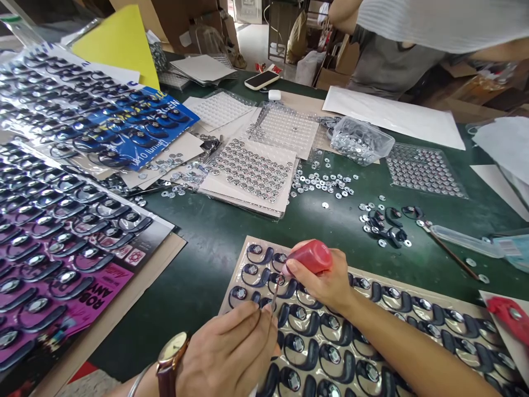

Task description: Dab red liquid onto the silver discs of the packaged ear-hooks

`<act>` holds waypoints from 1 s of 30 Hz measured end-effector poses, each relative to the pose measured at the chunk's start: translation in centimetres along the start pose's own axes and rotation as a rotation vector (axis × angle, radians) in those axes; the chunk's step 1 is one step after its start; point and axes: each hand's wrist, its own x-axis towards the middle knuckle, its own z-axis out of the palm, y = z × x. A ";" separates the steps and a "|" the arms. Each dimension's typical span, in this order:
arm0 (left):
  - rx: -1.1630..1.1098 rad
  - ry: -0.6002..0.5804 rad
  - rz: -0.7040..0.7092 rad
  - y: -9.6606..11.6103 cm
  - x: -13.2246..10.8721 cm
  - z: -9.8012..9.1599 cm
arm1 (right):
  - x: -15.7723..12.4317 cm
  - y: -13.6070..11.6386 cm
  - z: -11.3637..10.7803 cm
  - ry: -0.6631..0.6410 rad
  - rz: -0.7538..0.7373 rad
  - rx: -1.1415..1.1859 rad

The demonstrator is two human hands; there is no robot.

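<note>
My right hand is closed round a small red bottle, tilted with its tip down over a card carrying rows of black hook-shaped parts with silver discs. My left hand, with a watch on its wrist, pinches a thin stick whose point meets the bottle's tip above one of the parts near the card's left end.
Sheets of finished black parts cover the left side. White trays of silver discs, loose washers, a clear bag of washers, a phone and another person are beyond on the green table.
</note>
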 end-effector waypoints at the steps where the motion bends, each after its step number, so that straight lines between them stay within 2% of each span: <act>1: -0.001 0.013 0.000 0.0 -0.1 0.1 | 0.0 0.1 0.0 0.019 -0.011 -0.026; 4: 0.006 0.054 -0.006 0.0 -0.2 0.4 | 0.0 0.2 0.0 0.042 -0.011 -0.060; 8: 0.023 -0.006 -0.003 0.0 0.0 0.2 | -0.1 0.3 -0.2 0.050 0.001 -0.070; 13: -0.027 0.033 -0.055 0.2 -0.7 0.4 | 0.0 0.1 -0.4 0.019 0.041 -0.061; 20: -0.100 0.011 -0.084 0.2 -1.4 0.5 | 0.0 0.0 -0.4 0.035 0.061 -0.037; 30: -0.132 -0.017 -0.100 -0.2 -1.0 0.2 | 0.0 -0.1 -0.8 -0.050 0.088 -0.014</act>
